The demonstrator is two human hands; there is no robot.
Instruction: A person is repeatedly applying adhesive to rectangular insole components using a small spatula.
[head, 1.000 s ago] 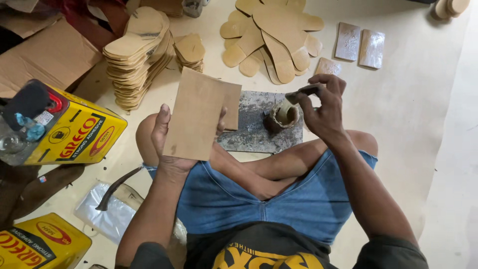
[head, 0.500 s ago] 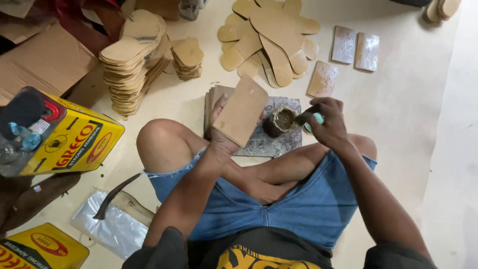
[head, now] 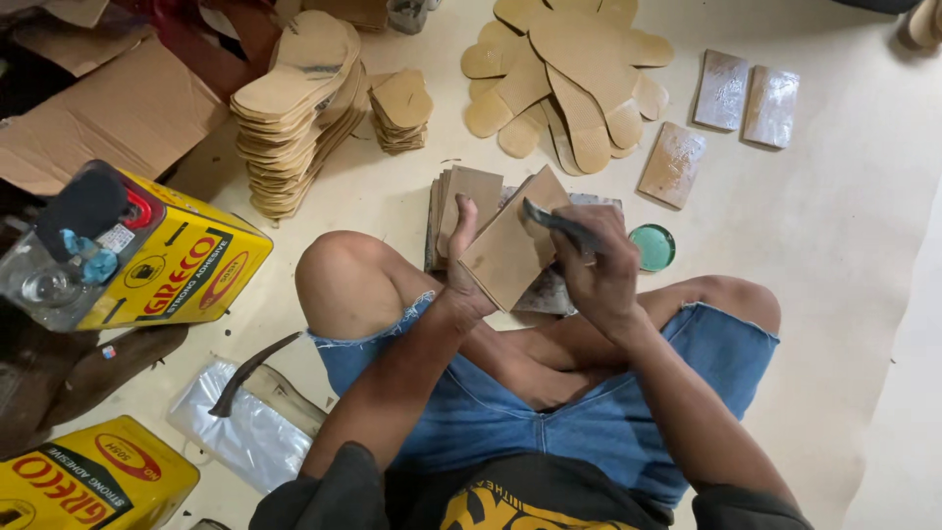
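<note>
Head view looks down on a person who sits cross-legged on the floor (head: pixel 844 294), which is covered with pale brown paper. The left hand (head: pixel 459 265) reaches forward from a bent arm and holds a tan rectangular board piece (head: pixel 508 250) by its lower left edge, thumb up over the front and the other fingers hidden behind it. The piece is tilted, above the knees and just in front of the body. The right hand (head: pixel 599 265) is closed around a dark brush (head: pixel 559 224), whose tip lies on the upper right part of the board piece.

Behind the piece stands a small stack of similar boards (head: pixel 453 196) on a grey slab (head: pixel 549 292). A round green lid (head: pixel 653 246) lies just right of the right hand.

At the left, a yellow rectangular tin (head: pixel 186 265) with red and black printed labels lies tilted on the floor, and a second yellow tin (head: pixel 93 481) of the same kind sits in the lower left corner. A clear plastic bag (head: pixel 250 437) lies between them, near the left thigh. Flattened brown cardboard (head: pixel 108 118) is at the upper left. Stacks of sole-shaped cut-outs (head: pixel 294 108) stand beyond the left knee, and loose soles (head: pixel 574 79) lie spread at the top.
</note>
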